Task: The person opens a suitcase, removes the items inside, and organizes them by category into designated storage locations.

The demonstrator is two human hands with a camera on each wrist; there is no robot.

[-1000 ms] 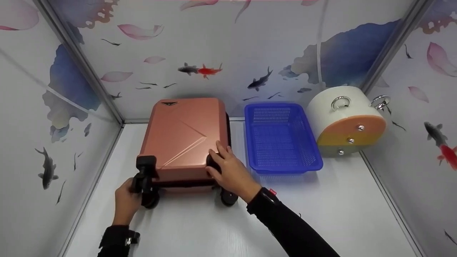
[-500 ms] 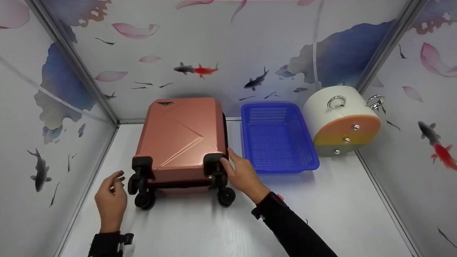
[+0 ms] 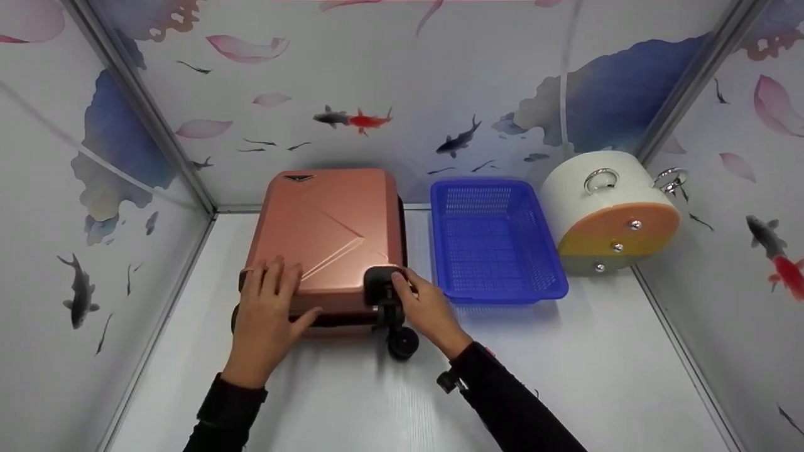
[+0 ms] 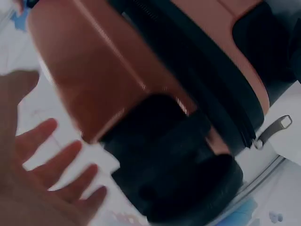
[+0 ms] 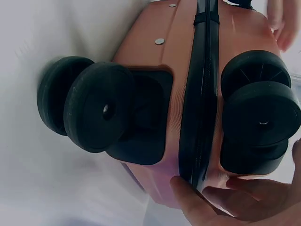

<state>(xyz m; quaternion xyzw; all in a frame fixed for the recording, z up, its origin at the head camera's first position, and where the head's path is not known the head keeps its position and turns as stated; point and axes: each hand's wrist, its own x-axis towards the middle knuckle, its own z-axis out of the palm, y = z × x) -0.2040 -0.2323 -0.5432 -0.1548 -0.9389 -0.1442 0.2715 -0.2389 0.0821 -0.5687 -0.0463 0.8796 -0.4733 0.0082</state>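
- Copper-pink suitcase (image 3: pixel 326 226): lying flat on the white counter (image 3: pixel 352 408), left of the blue basket (image 3: pixel 499 296)
- Left grip (image 3: pixel 264 333): fingers spread over the near left corner
- Right grip (image 3: pixel 433 314): holding the near right corner
- Dark triangular badge (image 3: pixel 298 178), far left: too small to read

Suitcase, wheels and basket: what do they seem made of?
Suitcase: probably hard plastic, satin pink; highlights follow its moulded ridges.
Wheels: plastic or rubber, unclear which; dark with a dull sheen.
Basket: likely plastic, semi-gloss blue; its perforations look moulded in.
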